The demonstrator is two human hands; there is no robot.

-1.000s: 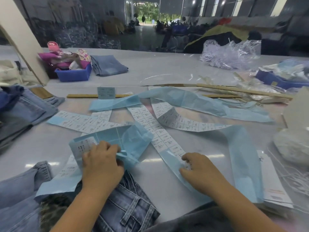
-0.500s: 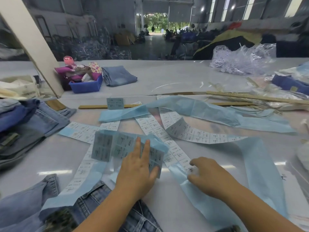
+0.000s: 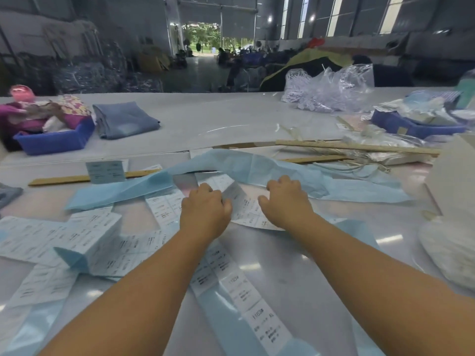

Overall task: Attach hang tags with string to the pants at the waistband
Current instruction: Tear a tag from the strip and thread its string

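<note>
Long pale-blue backing strips carrying white printed labels (image 3: pixel 239 291) sprawl across the white table (image 3: pixel 205 119). My left hand (image 3: pixel 204 211) and my right hand (image 3: pixel 285 201) are both stretched forward, fingers curled on one label strip (image 3: pixel 244 201) that lies between them. A folded bundle of labels (image 3: pixel 92 242) lies at the left. A folded pair of jeans (image 3: pixel 126 120) rests at the far left of the table. The pants at my near edge are out of view.
A blue bin (image 3: pixel 55 141) of colourful items stands far left, another blue bin (image 3: pixel 416 127) far right. A clear bag of plastic fasteners (image 3: pixel 326 91) sits at the back right. Wooden rulers (image 3: pixel 357 147) cross the middle. White bagged material (image 3: pixel 452 253) lies at the right edge.
My left hand let go of the folded label bundle, which now lies at the left. Both hands reached forward onto a farther label strip. The view tilted up, losing the near jeans.
</note>
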